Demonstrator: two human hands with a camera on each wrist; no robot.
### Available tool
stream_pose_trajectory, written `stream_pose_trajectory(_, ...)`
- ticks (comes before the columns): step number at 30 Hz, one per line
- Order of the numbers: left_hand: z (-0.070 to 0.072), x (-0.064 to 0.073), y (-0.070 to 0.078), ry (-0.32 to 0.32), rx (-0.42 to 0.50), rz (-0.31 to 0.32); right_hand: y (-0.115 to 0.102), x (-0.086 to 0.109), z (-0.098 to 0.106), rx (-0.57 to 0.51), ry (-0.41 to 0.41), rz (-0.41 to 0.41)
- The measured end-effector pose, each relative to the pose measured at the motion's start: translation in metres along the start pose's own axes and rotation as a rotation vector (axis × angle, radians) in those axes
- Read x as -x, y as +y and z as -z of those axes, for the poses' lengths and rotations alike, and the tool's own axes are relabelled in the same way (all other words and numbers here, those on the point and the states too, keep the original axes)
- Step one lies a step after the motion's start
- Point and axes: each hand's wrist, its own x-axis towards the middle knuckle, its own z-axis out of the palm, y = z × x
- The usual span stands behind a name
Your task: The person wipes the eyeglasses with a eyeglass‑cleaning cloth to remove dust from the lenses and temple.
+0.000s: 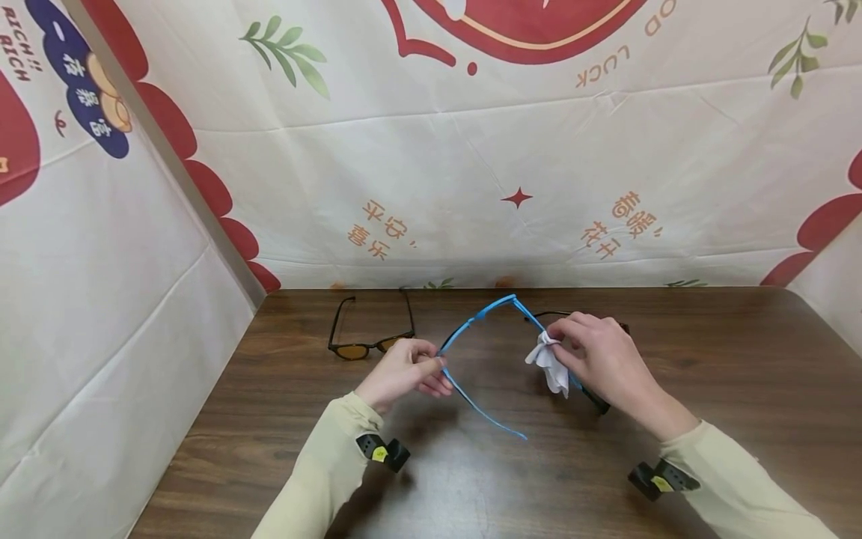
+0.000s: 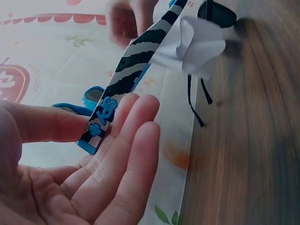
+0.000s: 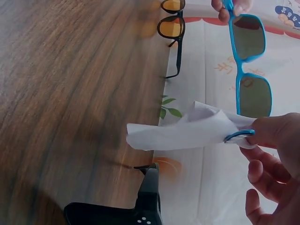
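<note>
My left hand pinches a pair of blue-framed sunglasses at one front corner, thumb against fingers. Their dark lenses show in the right wrist view. In the left wrist view a zebra-striped temple with raised blue lettering runs from beside the thumb. Across from it, my right hand pinches a white cloth around the other temple, between thumb and fingertips. A bit of blue shows by the thumb in the right wrist view. The sunglasses are held above the table, temples unfolded.
Black-framed glasses with amber lenses lie unfolded on the brown wooden table, behind the left hand. Black sunglasses lie partly hidden beneath the right hand. A printed white cloth backdrop hangs along the table's far edge.
</note>
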Motion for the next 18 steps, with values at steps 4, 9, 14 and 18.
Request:
stream_pose_trajectory(4,0.006,0.000,-0.001,0.052,0.001,0.004,-0.002,0.004,0.002,-0.003,-0.006,0.013)
stream_pose_trajectory(9,0.012,-0.002,-0.005,0.104,-0.016,0.006,-0.007,0.008,0.005,-0.019,-0.035,0.005)
stream_pose_trajectory(14,0.014,-0.004,-0.007,0.175,-0.013,-0.003,-0.013,0.006,0.009,-0.042,-0.041,0.033)
stream_pose_trajectory(18,0.014,-0.006,-0.008,0.228,-0.003,-0.003,-0.017,0.005,0.012,-0.073,-0.030,0.059)
